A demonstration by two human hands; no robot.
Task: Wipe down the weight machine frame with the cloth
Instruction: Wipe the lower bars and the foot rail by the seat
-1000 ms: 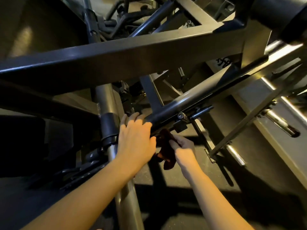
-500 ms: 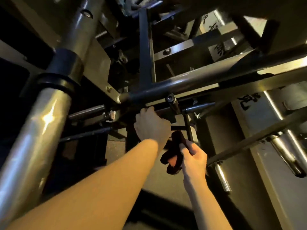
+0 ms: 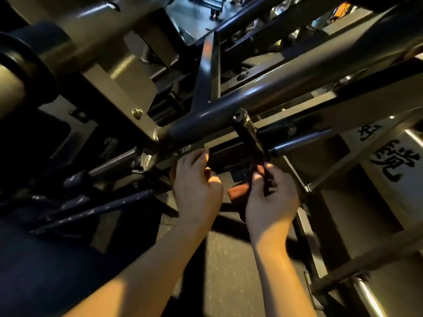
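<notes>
The weight machine frame [image 3: 240,104] fills the view as dark steel tubes and flat bars seen from close below. My right hand [image 3: 271,200] grips a dark reddish-brown cloth [image 3: 238,192] under a short black handle [image 3: 247,131] that sticks out beneath the main tube. Part of the cloth runs up between my fingers toward that handle. My left hand [image 3: 196,186] reaches up beside it, fingers curled onto the lower edge of a flat bar [image 3: 190,152] just under the tube.
A thick silver post with a black collar [image 3: 29,65] stands at the upper left. Thin rods [image 3: 96,209] cross at the lower left. A pale panel with black characters [image 3: 389,161] is at the right, chrome pegs [image 3: 368,296] below it. Speckled dark floor [image 3: 229,271] lies underneath.
The view has moved in closer under the frame. My right hand with the cloth has risen toward the black handle. My left hand has shifted along the frame's underside.
</notes>
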